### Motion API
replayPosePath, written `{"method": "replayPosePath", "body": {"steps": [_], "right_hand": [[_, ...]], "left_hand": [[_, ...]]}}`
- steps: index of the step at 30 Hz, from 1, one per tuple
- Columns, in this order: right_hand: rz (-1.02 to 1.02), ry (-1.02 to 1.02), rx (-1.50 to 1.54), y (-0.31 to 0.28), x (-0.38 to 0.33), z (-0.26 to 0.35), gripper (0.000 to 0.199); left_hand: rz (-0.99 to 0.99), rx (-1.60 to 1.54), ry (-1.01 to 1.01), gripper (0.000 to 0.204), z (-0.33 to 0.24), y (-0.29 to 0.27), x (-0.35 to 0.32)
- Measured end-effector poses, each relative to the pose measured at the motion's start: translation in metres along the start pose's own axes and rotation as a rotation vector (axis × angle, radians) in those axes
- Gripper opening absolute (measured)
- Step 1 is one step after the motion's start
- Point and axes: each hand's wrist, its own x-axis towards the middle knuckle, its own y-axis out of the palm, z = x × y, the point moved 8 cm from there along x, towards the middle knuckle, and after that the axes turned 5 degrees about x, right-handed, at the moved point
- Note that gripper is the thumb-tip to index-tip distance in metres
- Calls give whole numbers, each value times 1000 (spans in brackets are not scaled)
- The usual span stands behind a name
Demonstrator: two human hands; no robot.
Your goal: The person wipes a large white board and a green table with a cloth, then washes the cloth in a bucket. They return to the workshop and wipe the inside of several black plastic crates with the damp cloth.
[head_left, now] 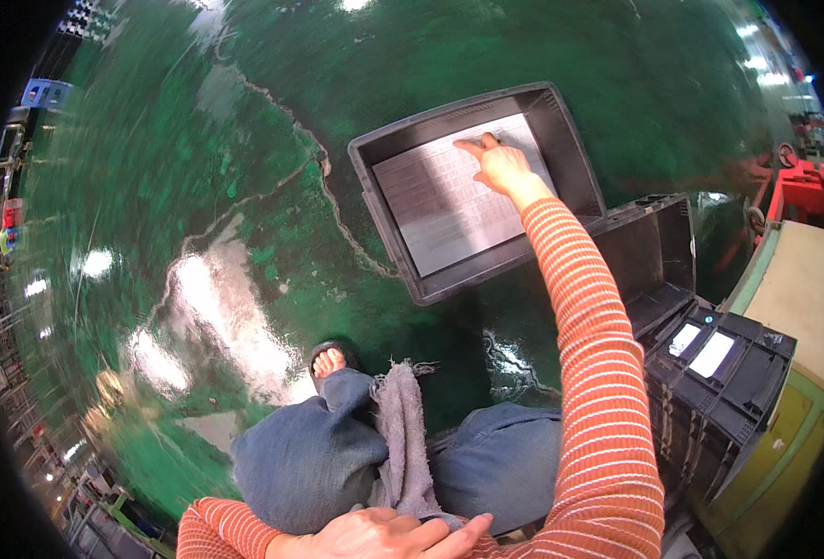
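Note:
My right hand (503, 170) reaches into a dark grey plastic bin (395, 233), over a pale sheet (459, 200) with faint rows of marks that lies across its bottom. Its fingers are apart, one stretched to the left, and nothing shows in its grip. Whether the fingertips touch the sheet I cannot tell. Close to my waist, my left hand (384, 536) lies with its fingers stretched to the right. A worn greyish towel (401, 438) hangs between my knees, its upper end partly hidden by the left hand.
To the right, an open dark crate (650, 247) sits beside stacked black crates (724, 373) with white labels. A green cabinet with a cream top (794, 289) and red machinery (799, 191) stand farther right. The green floor (272, 233) is cracked and shiny.

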Motion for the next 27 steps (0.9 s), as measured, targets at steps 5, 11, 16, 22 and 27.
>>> {"method": "replayPosePath", "body": {"steps": [5, 11, 16, 22, 27], "right_hand": [[-16, -5, -13, 14, 29, 20, 69], [-214, -240, -430, -8, 7, 37, 31], [-601, -390, -75, -137, -92, 60, 26], [-902, 296, 98, -234, -262, -130, 33], [-836, 674, 409, -110, -443, -344, 40]], "left_hand": [[-84, -31, -58, 52, 2, 2, -17], [-99, -40, 3, 53, 2, 0, -23], [-90, -5, 2, 52, -6, 7, -21], [-127, 49, 22, 47, -32, 19, -8], [-8, 25, 183, 43, -26, 23, 23]]}}
